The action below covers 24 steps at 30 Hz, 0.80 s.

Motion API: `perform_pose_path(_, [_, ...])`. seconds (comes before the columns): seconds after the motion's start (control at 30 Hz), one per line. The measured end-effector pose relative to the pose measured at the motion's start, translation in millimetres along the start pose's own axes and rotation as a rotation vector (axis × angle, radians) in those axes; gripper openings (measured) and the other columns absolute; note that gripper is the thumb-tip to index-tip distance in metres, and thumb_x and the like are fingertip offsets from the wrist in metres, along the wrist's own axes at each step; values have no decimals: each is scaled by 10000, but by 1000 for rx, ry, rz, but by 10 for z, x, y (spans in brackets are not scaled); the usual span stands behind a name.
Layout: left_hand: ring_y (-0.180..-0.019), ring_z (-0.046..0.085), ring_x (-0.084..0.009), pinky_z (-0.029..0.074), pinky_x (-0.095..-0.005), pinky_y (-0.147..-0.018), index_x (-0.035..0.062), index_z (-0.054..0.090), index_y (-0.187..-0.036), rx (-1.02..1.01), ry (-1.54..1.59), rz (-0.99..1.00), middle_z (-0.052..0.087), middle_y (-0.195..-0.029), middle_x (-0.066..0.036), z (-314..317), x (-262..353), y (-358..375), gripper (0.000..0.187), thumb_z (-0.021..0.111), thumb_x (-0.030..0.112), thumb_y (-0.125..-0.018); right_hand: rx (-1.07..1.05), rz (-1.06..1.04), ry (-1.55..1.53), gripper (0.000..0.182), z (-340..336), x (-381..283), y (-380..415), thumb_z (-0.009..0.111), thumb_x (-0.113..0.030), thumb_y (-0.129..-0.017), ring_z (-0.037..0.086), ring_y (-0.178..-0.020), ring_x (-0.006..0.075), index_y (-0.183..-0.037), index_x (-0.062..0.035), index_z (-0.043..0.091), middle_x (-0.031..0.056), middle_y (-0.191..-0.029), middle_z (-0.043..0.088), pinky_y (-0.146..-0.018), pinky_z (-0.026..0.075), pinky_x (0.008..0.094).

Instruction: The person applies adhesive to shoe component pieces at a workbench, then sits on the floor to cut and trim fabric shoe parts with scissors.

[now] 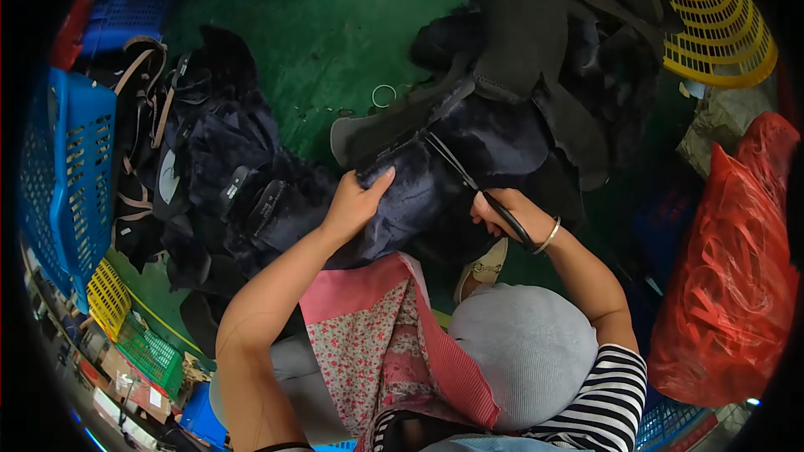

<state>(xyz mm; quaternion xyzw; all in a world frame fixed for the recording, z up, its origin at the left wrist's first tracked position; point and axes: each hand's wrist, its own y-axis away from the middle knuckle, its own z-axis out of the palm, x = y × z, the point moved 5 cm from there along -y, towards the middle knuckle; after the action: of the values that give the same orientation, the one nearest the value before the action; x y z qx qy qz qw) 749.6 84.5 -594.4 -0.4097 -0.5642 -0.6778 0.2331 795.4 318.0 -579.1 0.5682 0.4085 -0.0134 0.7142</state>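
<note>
Dark blue plush fabric [406,192] lies across the front of my lap, attached to or lying against black flat pieces [515,29]. My left hand [356,205] grips the edge of this fabric, thumb on top. In my right hand [507,213] is a pair of black-handled scissors [452,159], their blades over the fabric and pointing up and to the left. The blades look slightly parted. Another heap of dark plush pieces [226,142] with small labels lies to the left.
Blue baskets [84,167] stand at the left, with a yellow basket [109,297] and a green basket [151,351] below. Another yellow basket [712,17] is at the upper right. A red plastic bag [729,285] stands at the right. A ring [383,96] lies on the green floor [335,8].
</note>
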Motion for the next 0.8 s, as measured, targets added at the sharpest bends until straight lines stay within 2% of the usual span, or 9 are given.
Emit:
perform_pose_path(0.17, [-614, 482, -123, 438, -305, -604, -50, 578, -897, -36, -259, 35, 580, -698, -176, 136, 181, 227, 211, 560, 160, -883, -70, -16, -73, 749, 155, -105, -146, 404, -723, -808, 535, -540, 120, -718, 2, 570, 35, -594, 528, -508, 452, 250])
perform_pose_path(0.3, [-636, 540, -135, 451, -313, -619, -54, 587, -910, 34, -206, 36, 600, -720, -182, 137, 124, 560, 203, 568, 145, -876, -119, -45, -281, 697, 242, -196, -255, 422, -685, -829, 512, -479, 98, -669, -17, 539, 31, -580, 522, -457, 432, 229])
perform_pose_path(0.37, [-769, 653, -236, 479, -302, -717, -53, 620, -935, 231, -382, 13, 655, -783, -165, -187, 102, 757, 200, 596, 130, -858, -203, -123, -323, 636, 306, -296, -228, 454, -634, -850, 487, -462, 78, -663, -30, 516, 16, -568, 503, -439, 413, 219])
perform_pose_path(0.43, [-836, 638, -311, 472, -315, -785, -50, 571, -1080, 535, -525, 77, 651, -913, -190, -675, 220, 877, 311, 630, 126, -831, -315, -192, -383, 586, 360, -440, -128, 491, -594, -857, 479, -468, 66, -696, -32, 519, 6, -567, 495, -433, 397, 209])
perform_pose_path(0.5, [-1009, 550, -378, 427, -367, -879, -29, 461, -1238, 658, -938, 117, 551, -1137, -230, -1063, 324, 993, 538, 695, 115, -775, -355, -200, -388, 536, 316, -469, -72, 499, -547, -877, 461, -469, 58, -721, -35, 519, 0, -572, 491, -431, 379, 204])
perform_pose_path(0.6, [-1162, 398, -378, 348, -423, -968, 11, 384, -1312, 851, -1612, 60, 365, -1283, -216, -1007, 625, 1066, 712, 754, 106, -712, -250, -359, -486, 472, 30, -674, 75, 479, -447, -919, 448, -471, 64, -727, -18, 523, 9, -587, 499, -440, 366, 207])
perform_pose_path(0.7, [-1138, 441, -342, 379, -400, -961, 4, 363, -1304, 675, -1093, 418, 401, -1264, -209, -377, 975, 624, 744, 770, 157, -701, -111, -235, -638, 558, -298, -651, 204, 428, -524, -901, 475, -488, 84, -760, 3, 548, 51, -640, 549, -458, 382, 213])
perform_pose_path(0.77, [-1111, 474, -340, 399, -404, -946, -8, 359, -1294, 418, -471, 333, 443, -1227, -208, 71, 1005, 50, 785, 789, 223, -679, 41, -262, -477, 582, -627, -602, 213, 418, -546, -905, 470, -476, 87, -758, 0, 553, 60, -654, 558, -452, 386, 217])
perform_pose_path(0.8, [-1105, 497, -342, 413, -400, -932, -17, 334, -1300, 318, -431, 309, 476, -1197, -220, 338, 1022, -216, 828, 790, 272, -672, 181, -215, -293, 604, -767, -573, 216, 406, -575, -901, 475, -497, 95, -760, -6, 552, 56, -642, 544, -463, 385, 225])
